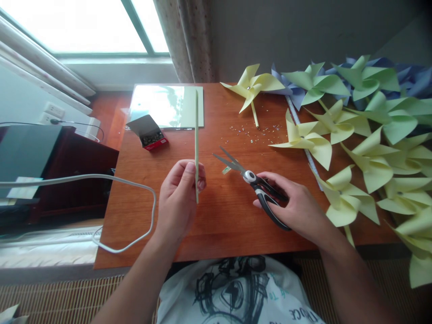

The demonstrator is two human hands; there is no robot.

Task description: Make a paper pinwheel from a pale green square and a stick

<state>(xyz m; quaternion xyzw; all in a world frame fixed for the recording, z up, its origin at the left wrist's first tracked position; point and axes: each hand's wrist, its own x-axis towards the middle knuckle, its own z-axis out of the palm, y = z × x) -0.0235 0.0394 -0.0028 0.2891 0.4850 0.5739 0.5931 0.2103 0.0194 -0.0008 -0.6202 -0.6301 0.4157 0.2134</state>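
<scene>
1. Left hand (178,193) pinches a pale yellow-green stick (197,135) upright between thumb and fingers, above the wooden surface (216,238), left of its middle.
2. Right hand (300,202) grips scissors (249,176) by the handles; blades parted, aimed toward the stick, not touching it.
3. Red box (156,143), lid raised, sits near the surface's far left corner.
4. 1 yellow pinwheel (254,91) lies at the far edge.

A white shirt (182,297) fills the bottom centre of the frame. Its black drawing (232,294) is sketch-like, with heavy loose strokes, curved outlines and a dark jagged mark in the middle. To the right of it sits small teal lettering (277,294); below that, black capitals (300,314) run near the lower edge. The left hand (180,193), right hand (292,198) and both forearms (138,274) are bare.
</scene>
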